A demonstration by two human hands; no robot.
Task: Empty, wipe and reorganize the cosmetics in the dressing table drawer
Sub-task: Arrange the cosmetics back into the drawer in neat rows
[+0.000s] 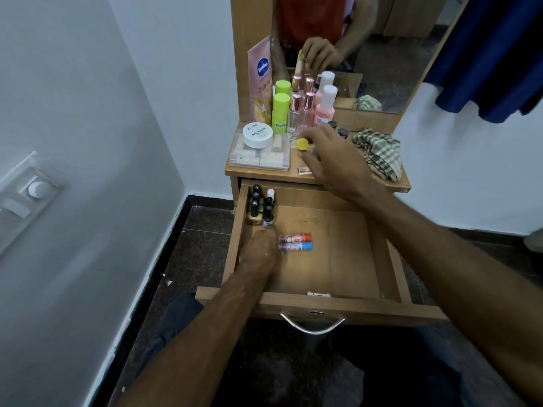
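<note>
Wood-grain laminate on the drawer (pixel 332 254), smooth, matt, warm brown. Same laminate finish across the desk (pixel 314 179). Curved metal handle (pixel 312 325), polished, catching light. 2 lip balm tubes (pixel 295 242), glossy plastic, 1 red-capped, 1 blue-capped. Nail polish bottles (pixel 260 205), shiny glass with glossy black caps. Clear hard plastic box (pixel 258 158). White jar (pixel 257 135), smooth matt lid. Checked cloth (pixel 379 152), soft, crumpled, woven. Mirror (pixel 382 54), slick and reflective. Dark speckled stone floor (pixel 202 230), polished.
</note>
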